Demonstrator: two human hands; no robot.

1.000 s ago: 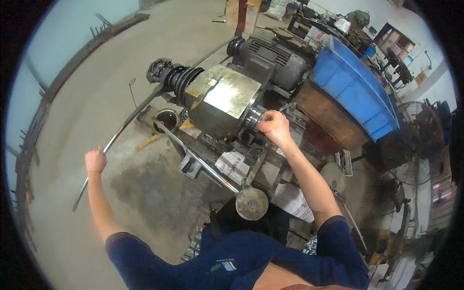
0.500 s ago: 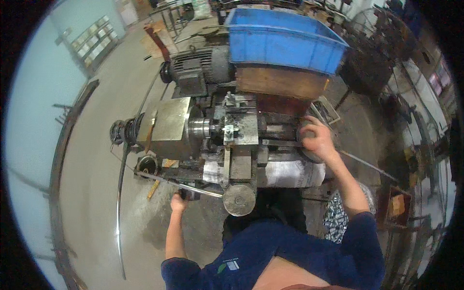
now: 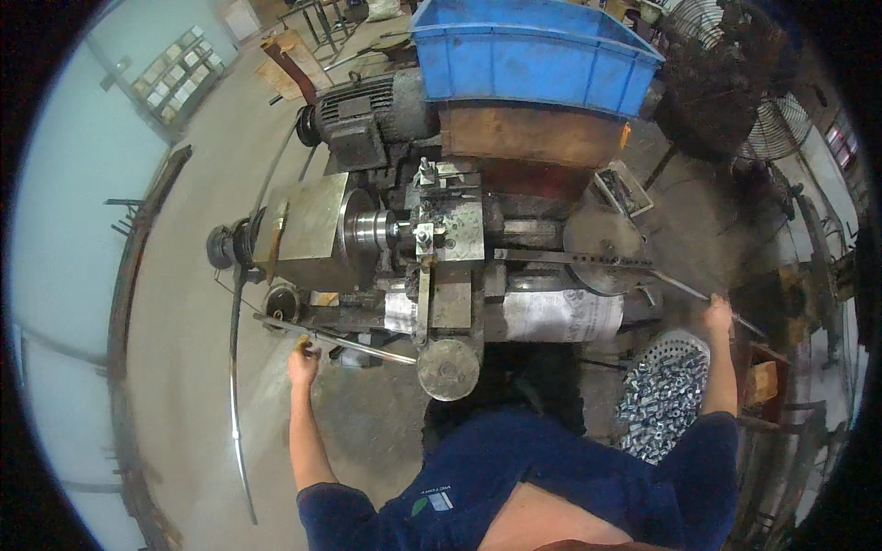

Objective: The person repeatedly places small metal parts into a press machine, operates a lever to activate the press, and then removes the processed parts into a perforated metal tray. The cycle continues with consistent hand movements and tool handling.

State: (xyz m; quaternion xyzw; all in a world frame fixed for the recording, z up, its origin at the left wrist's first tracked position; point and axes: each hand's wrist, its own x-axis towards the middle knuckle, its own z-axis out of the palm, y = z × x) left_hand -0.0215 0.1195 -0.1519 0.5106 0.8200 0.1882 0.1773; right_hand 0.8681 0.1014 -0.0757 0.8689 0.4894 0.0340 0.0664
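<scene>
A small bench lathe (image 3: 317, 225) stands in front of me, its shiny chuck (image 3: 372, 227) facing a tool block (image 3: 450, 230). My right hand (image 3: 718, 315) is closed round the long metal lever rod (image 3: 684, 286) that runs out from the round disc (image 3: 606, 241) at the machine's right. At the machine's near left, my left hand (image 3: 302, 365) has its fingers pinched together beside a slanting metal bar (image 3: 367, 350). A yellowish bit shows at its fingertips, too small to name. The bar leads to a round metal knob (image 3: 447, 370).
A blue crate (image 3: 537, 69) rests on a wooden box (image 3: 533, 136) behind the machine, right of a motor (image 3: 367, 115). Below my right hand stands a perforated basket (image 3: 689, 347) of small metal parts (image 3: 661, 404). A fan (image 3: 776, 129) is at the far right.
My right hand has moved from the disc down and right onto the lever rod. My left hand has moved up and left, toward the slanting bar. The yellow strip near it no longer shows whole.
</scene>
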